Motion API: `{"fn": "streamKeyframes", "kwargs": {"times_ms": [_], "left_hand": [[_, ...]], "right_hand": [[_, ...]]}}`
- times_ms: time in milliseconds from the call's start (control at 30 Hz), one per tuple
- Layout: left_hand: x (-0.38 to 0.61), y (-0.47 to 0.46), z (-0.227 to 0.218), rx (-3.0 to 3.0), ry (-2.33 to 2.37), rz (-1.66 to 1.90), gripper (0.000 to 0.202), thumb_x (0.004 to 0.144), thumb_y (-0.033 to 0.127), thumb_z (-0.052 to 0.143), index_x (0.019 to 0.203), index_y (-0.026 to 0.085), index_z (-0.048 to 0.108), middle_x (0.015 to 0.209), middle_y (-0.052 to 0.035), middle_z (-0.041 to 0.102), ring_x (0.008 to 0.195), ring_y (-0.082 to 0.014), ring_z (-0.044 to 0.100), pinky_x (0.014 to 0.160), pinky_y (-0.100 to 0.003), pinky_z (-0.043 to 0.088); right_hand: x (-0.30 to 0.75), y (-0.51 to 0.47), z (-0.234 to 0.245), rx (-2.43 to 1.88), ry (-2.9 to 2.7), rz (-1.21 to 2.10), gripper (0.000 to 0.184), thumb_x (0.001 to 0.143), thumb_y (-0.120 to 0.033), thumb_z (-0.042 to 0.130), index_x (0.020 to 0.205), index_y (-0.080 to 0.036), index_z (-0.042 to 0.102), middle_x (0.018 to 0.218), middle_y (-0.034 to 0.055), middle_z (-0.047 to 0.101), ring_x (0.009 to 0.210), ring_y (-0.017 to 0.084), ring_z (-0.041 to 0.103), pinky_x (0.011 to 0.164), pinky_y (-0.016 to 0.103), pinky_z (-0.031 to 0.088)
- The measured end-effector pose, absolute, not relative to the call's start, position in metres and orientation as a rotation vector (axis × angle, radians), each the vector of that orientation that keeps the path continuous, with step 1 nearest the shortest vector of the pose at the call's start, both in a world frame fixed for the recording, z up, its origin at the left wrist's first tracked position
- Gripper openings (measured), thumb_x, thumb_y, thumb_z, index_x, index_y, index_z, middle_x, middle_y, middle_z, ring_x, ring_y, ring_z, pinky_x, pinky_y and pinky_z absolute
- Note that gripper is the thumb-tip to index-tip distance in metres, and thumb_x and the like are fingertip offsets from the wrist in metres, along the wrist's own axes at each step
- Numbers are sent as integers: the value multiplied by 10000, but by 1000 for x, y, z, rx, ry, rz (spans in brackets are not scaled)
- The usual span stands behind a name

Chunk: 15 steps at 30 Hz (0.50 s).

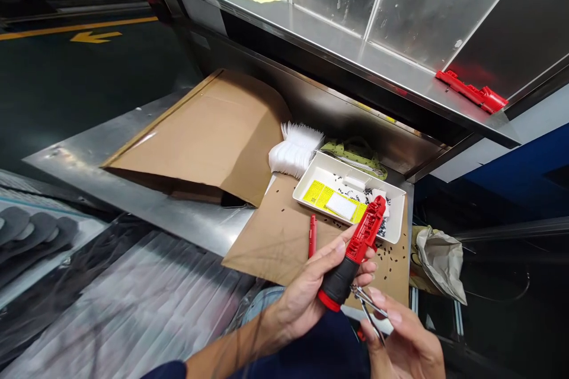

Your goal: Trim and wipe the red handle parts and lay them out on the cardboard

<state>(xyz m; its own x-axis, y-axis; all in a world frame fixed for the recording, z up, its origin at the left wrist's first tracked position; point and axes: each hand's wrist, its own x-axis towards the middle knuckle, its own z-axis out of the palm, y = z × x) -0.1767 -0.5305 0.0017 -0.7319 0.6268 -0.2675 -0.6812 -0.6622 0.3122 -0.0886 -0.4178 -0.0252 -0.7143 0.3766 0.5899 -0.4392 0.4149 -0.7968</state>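
My left hand (311, 290) is wrapped around a red and black plastic housing (343, 275), shaped like a tool handle. Its ribbed red end points up and away, over the white tray. Between the fingertips of my right hand (409, 337) is a small shiny metal tool (370, 305) with two thin arms spread apart; its exact kind is unclear. The metal tool's far end is close to the black grip of the housing, and I cannot tell whether they touch. A slim red plastic part (312, 235) lies on the cardboard left of the housing.
Small black pieces fill part of the white tray (306, 180) and lie scattered on the cardboard sheet (262, 243). Behind stand white foam sheets (296, 151) and a large cardboard box (200, 136). Another red housing (471, 92) rests on the metal shelf (355, 50). Bagged parts (146, 308) are at left.
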Motion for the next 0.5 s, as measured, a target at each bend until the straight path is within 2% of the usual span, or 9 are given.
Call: {"fn": "streamKeyframes", "kwargs": {"times_ms": [200, 400, 500], "left_hand": [[-178, -531, 3, -167, 518, 2329, 432, 806, 339, 800, 1191, 164, 710, 947, -96, 776, 805, -170, 721, 787, -251, 559], [-179, -529, 3, -174, 521, 2318, 452, 830, 340, 776, 1242, 171, 701, 958, -113, 775, 828, -180, 719, 792, -266, 560], [-179, -529, 5, -179, 503, 2310, 420, 838, 329, 766, 1226, 176, 717, 988, -118, 774, 840, -175, 721, 791, -259, 563]], "right_hand": [[-90, -415, -25, 108, -1973, 1388, 381, 837, -49, 710, 1127, -268, 595, 1005, 28, 755, 939, 222, 760, 758, 351, 662], [-97, -421, -26, 96, -1925, 1277, 222, 899, -115, 668, 1067, -234, 585, 963, 21, 747, 895, 187, 756, 721, 317, 663], [-99, -424, -25, 102, -1872, 1289, 210, 895, -113, 680, 1060, -218, 603, 985, 22, 747, 918, 171, 749, 742, 286, 657]]}}
